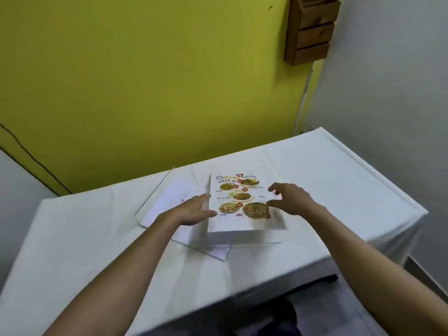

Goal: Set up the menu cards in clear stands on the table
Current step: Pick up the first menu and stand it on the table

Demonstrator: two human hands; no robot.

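A printed menu card point(238, 202) with food photos stands in a clear stand point(254, 237) near the middle of the white table point(339, 180). My left hand point(194, 210) touches the card's left edge, fingers spread flat. My right hand point(289, 198) hovers at the card's right edge with curled, parted fingers, holding nothing. A second clear stand point(155, 190) lies flat to the left with a white sheet point(177, 192) in it, partly under my left forearm.
The white tablecloth covers the whole table, which stands against a yellow-green wall point(145, 81). A wooden drawer box point(311, 30) hangs on the wall at upper right. The table's right edge point(378, 166) drops off beside a grey wall.
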